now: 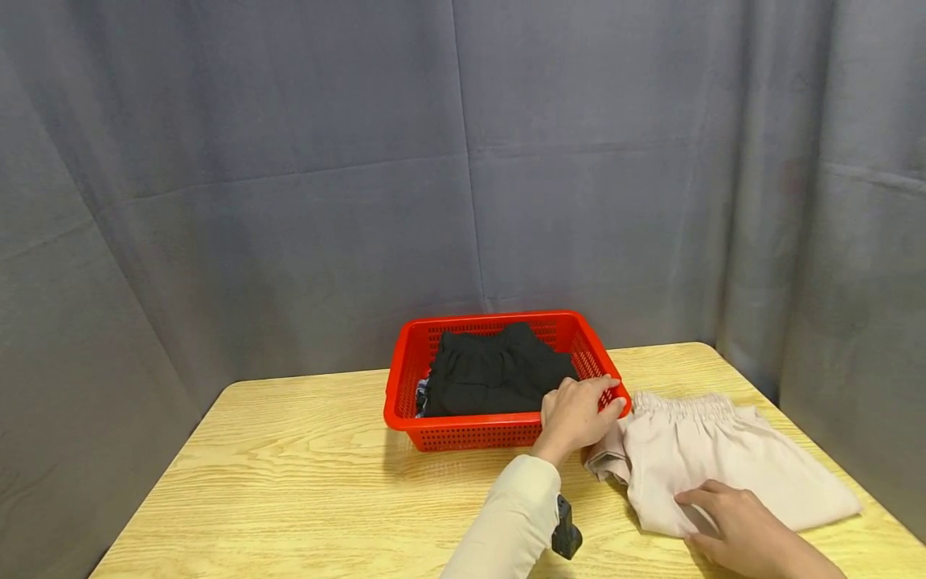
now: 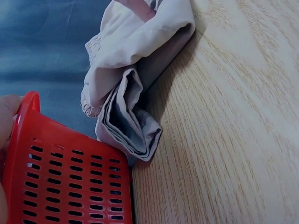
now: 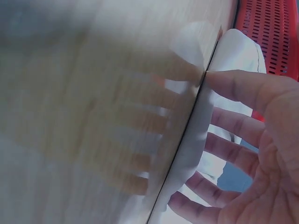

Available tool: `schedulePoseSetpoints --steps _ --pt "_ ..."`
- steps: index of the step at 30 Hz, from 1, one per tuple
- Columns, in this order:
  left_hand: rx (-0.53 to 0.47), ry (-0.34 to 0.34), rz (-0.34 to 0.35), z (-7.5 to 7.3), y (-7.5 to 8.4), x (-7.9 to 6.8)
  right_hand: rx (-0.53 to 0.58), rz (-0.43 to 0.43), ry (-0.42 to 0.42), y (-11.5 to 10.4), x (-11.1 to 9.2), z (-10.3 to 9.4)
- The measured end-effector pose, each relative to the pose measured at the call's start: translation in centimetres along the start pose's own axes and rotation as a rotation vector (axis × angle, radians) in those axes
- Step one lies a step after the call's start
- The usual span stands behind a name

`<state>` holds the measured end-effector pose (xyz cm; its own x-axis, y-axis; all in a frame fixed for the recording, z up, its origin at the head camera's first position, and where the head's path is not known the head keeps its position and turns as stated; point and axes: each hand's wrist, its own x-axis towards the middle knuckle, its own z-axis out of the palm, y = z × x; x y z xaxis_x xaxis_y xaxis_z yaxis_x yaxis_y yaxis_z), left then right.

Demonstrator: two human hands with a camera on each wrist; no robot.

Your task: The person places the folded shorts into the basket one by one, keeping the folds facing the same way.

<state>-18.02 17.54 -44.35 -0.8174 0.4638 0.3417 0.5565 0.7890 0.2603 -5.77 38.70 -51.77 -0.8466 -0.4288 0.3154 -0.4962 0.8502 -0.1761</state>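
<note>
A red plastic basket (image 1: 463,422) with slotted walls stands near the back of the table. My left hand (image 1: 575,414) grips its front right corner, thumb and fingers at the rim; in the left wrist view, part of that hand shows at the left edge beside the basket wall (image 2: 70,182). Right of the basket lies a folded beige garment (image 1: 731,458) with a gathered elastic waistband, its rolled end (image 2: 128,116) close against the basket. My right hand (image 1: 741,523) rests at the garment's near edge, fingers spread and slightly bent along the fabric (image 3: 187,144).
Inside the basket lies a black garment (image 1: 499,374) with a gathered waist, a bit of patterned cloth (image 1: 422,394) beside it. Under everything is a wood-grain table (image 1: 289,474). Grey curtains (image 1: 325,201) hang behind and at both sides.
</note>
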Motion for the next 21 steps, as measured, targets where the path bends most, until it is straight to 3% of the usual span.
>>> schedulePoseSetpoints --steps 11,21 --pt "0.004 0.002 0.004 0.0 0.2 0.2 0.022 0.166 -0.186 -0.9 -0.4 -0.1" --pt "0.003 0.005 0.003 0.2 0.0 0.3 0.011 0.122 -0.154 -1.3 -0.8 0.2"
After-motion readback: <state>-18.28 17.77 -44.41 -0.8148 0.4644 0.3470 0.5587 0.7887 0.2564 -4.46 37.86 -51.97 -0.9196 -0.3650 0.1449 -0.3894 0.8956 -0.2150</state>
